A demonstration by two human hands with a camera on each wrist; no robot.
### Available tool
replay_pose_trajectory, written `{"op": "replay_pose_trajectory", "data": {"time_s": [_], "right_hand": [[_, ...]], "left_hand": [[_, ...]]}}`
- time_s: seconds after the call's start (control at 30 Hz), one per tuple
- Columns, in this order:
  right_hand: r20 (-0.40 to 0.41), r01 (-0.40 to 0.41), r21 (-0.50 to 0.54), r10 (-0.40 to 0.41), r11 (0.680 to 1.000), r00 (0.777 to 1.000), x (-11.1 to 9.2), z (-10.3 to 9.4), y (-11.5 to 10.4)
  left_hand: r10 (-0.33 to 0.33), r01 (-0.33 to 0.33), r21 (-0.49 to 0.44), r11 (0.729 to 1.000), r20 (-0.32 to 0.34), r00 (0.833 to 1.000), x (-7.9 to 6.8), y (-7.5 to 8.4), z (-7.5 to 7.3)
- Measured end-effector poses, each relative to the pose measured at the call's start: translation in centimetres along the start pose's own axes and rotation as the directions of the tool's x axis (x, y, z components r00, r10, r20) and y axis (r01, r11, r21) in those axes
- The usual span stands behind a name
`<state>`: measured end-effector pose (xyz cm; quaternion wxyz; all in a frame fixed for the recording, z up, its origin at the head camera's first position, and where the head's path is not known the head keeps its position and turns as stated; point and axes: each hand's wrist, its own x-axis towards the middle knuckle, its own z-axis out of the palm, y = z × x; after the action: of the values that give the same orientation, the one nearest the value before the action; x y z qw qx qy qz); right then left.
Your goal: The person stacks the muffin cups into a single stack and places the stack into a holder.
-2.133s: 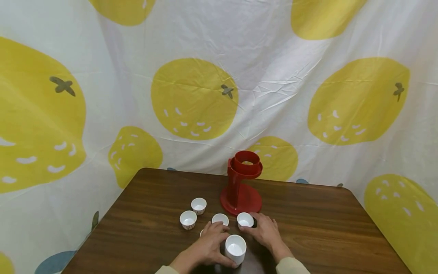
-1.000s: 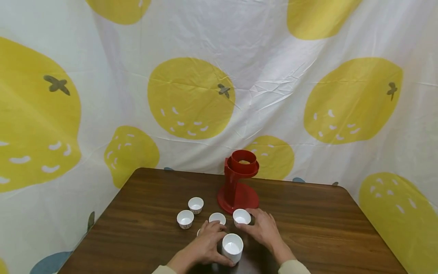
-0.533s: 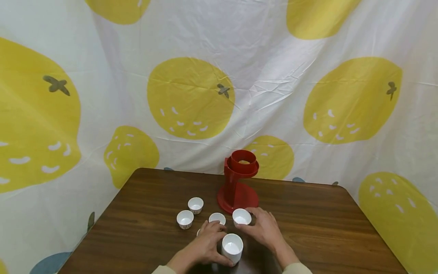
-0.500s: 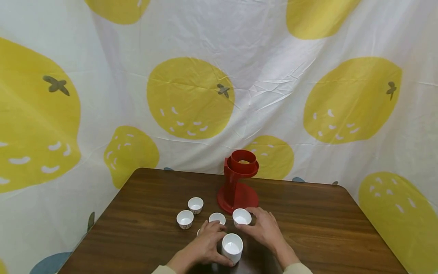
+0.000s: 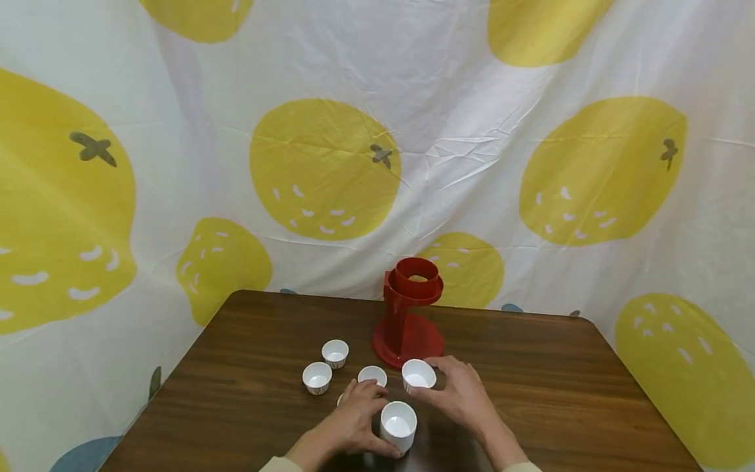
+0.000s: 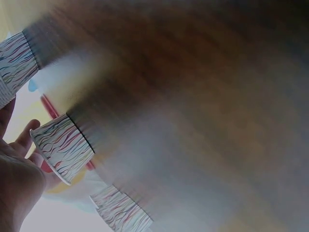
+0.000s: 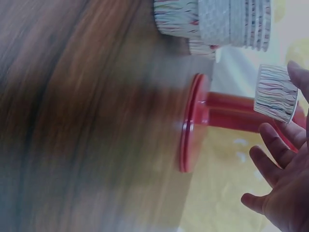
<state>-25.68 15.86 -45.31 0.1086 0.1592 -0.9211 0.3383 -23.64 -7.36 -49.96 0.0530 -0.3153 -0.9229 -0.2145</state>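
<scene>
My left hand (image 5: 354,419) curls its thumb and fingers around a stack of white baking cups (image 5: 398,419) near the table's front edge. In the right wrist view this stack (image 7: 212,21) shows several nested rims and thin coloured wavy lines. My right hand (image 5: 457,393) pinches a single baking cup (image 5: 419,375) between thumb and fingers. That cup (image 7: 276,92) is up off the table in the right wrist view, mouth upward, its other fingers spread. Beyond the left fingers stands another cup (image 5: 373,376); one more is mostly hidden behind that hand.
A red stand (image 5: 407,321) with a round base and a ring-shaped top rises behind the right hand's cup. Two baking cups, one nearer (image 5: 317,378) and one farther (image 5: 335,354), stand to the left on the brown wooden table (image 5: 248,387). A lemon-print cloth (image 5: 442,131) hangs behind.
My right hand has raised its cup a little off the table. My left hand keeps its hold on the stack. The head view has drifted slightly; the other cups and stand stay put.
</scene>
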Motion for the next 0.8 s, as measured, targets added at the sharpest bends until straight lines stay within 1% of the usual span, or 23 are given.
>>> {"op": "replay_pose_trajectory", "data": {"time_s": [0.23, 0.5, 0.8], "right_hand": [[-0.007, 0.091, -0.02, -0.092, 0.996, 0.996, -0.6, -0.6, -1.4], [0.01, 0.139, -0.067, -0.138, 0.988, 0.99, -1.3, -0.6, -2.6], [0.031, 0.185, -0.065, -0.184, 0.98, 0.982, -1.9, -0.1, -3.0]], "left_hand": [[0.011, -0.011, -0.006, 1.0, -0.001, 1.0, 0.0, -0.2, 0.1], [0.003, -0.003, -0.006, 1.0, 0.004, 1.0, 0.0, -0.1, 0.2], [0.019, -0.019, 0.007, 1.0, -0.018, 1.0, 0.0, -0.1, 0.2]]}}
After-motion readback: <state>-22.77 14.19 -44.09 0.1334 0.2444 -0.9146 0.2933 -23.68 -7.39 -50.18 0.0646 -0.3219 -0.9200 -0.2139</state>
